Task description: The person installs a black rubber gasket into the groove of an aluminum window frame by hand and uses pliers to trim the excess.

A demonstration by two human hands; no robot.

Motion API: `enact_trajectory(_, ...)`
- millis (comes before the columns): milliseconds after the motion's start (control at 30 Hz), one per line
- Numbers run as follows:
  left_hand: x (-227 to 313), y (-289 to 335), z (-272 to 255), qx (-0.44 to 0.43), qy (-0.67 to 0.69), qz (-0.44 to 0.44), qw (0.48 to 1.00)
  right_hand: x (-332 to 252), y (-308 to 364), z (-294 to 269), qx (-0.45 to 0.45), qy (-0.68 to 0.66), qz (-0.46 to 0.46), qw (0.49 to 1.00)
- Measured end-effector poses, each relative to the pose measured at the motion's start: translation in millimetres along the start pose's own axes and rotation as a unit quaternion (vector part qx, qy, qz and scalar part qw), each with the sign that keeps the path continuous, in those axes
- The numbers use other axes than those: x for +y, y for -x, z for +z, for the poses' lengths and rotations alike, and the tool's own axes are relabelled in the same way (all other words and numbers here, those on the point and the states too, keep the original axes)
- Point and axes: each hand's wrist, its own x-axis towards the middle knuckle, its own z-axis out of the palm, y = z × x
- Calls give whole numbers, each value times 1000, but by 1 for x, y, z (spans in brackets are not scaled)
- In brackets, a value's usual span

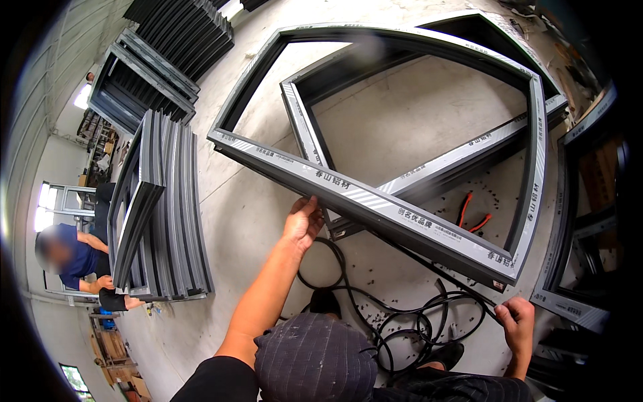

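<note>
A large dark grey aluminium window frame [295,163] with printed protective film lies across a second similar frame [462,147]. My left hand [305,222] is at the near side of the upper frame, its fingers pinched together against the edge. Whatever sits between those fingertips is hidden. Beyond the frame's near right corner, my right hand [516,318] is closed on a thin black sealing strip [462,287]. That strip stretches taut from my right hand up to the underside of the frame's near edge.
Loose loops of black strip [395,335] lie on the concrete floor by my shoes. Orange-handled pliers [462,211] rest among scattered dark bits. Stacked frames [174,214] stand at left, near a person in dark blue [84,251]. Another frame [569,305] leans at right.
</note>
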Motion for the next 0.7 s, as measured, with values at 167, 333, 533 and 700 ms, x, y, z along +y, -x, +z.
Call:
enact_trajectory(167,2,-2,10,37,-2,11,999,-4,4,-2,-34,0,-48,998)
enact_trajectory(333,6,-19,-4,28,-3,26,999,-39,17,-10,-6,-112,53,992)
enact_trajectory(533,33,-50,-44,-18,-18,37,999,-65,3,0,10,58,-136,989)
enact_trajectory(700,38,-23,-33,-42,-50,-37,997,-66,-1,10,-34,72,-110,991)
